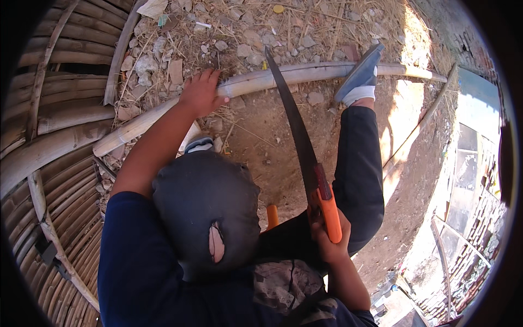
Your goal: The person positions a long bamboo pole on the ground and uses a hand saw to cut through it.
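Observation:
A long pale bamboo pole [261, 82] lies across the ground in front of me. My left hand [201, 94] grips it left of the middle, fingers over the far side and thumb on the near side. In my right hand [331, 240] is the orange handle of a handsaw [297, 125], held close to my right thigh. Its long dark blade points away from me and crosses over the pole, tip beyond it; whether the teeth touch the bamboo I cannot tell. My right foot, in a blue-grey sandal [359, 73], rests over the pole's right part.
A slatted bamboo structure [60, 207] stands at the left. Stones and dry straw [250, 46] litter the far ground. My bent left knee [207, 207], in torn dark cloth, blocks the middle. An orange object [272, 217] shows beside it. A thin pole [422, 128] leans at the right.

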The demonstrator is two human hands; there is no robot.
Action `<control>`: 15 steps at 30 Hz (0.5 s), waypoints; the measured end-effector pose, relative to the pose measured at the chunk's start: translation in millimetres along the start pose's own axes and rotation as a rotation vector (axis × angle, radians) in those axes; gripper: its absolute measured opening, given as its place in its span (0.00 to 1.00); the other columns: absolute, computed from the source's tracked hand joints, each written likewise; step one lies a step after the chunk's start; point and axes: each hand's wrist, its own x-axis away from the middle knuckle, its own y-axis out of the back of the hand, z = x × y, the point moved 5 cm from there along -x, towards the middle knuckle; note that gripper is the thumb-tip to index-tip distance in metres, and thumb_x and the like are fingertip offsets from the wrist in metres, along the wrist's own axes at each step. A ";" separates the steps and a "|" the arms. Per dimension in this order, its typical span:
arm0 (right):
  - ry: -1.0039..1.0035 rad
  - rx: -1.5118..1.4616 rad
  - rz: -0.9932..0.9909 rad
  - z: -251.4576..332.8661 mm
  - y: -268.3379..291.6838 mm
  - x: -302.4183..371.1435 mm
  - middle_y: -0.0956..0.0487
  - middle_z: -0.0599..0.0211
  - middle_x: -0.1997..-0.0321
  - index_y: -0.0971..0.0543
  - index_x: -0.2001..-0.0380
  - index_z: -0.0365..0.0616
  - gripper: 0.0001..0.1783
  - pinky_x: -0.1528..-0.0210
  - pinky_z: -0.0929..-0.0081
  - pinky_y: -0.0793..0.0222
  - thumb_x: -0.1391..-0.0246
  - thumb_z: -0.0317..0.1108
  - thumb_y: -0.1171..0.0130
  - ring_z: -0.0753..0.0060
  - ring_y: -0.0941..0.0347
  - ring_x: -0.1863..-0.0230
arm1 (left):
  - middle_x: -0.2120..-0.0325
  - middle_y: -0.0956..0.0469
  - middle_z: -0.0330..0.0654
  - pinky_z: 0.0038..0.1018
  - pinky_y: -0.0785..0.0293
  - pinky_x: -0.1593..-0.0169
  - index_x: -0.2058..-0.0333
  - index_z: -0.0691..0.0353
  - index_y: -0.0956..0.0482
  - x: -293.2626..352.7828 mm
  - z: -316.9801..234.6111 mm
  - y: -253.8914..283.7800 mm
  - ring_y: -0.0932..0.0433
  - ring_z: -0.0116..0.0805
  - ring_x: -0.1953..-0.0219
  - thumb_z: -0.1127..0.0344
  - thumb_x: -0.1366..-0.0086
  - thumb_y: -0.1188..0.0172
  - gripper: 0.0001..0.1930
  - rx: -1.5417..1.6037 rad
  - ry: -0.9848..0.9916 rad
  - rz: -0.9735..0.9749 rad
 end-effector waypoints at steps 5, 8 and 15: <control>0.040 -0.017 -0.021 2.8 -12.9 0.8 0.23 0.69 0.65 0.25 0.60 0.36 0.09 0.57 0.76 0.30 0.45 0.26 0.41 0.78 0.27 0.64 | 0.40 0.28 0.52 0.53 0.33 0.36 0.31 0.58 0.37 -5.1 -7.4 -10.5 0.28 0.54 0.37 0.44 0.32 0.37 0.38 0.110 0.126 0.219; -0.098 -0.120 0.006 -1.2 -15.4 -18.1 0.24 0.71 0.66 0.25 0.61 0.36 0.08 0.59 0.77 0.30 0.43 0.25 0.42 0.79 0.27 0.65 | 0.41 0.27 0.52 0.53 0.31 0.38 0.32 0.59 0.36 -3.4 -4.4 -8.8 0.27 0.53 0.37 0.43 0.32 0.37 0.38 0.072 0.118 0.193; 0.042 0.004 -0.038 -2.9 -27.0 -5.7 0.23 0.67 0.59 0.24 0.57 0.34 0.11 0.56 0.76 0.29 0.43 0.24 0.43 0.78 0.26 0.60 | 0.43 0.27 0.50 0.52 0.31 0.38 0.32 0.58 0.36 -4.9 -8.7 -4.0 0.27 0.52 0.37 0.43 0.32 0.37 0.38 0.063 0.133 0.226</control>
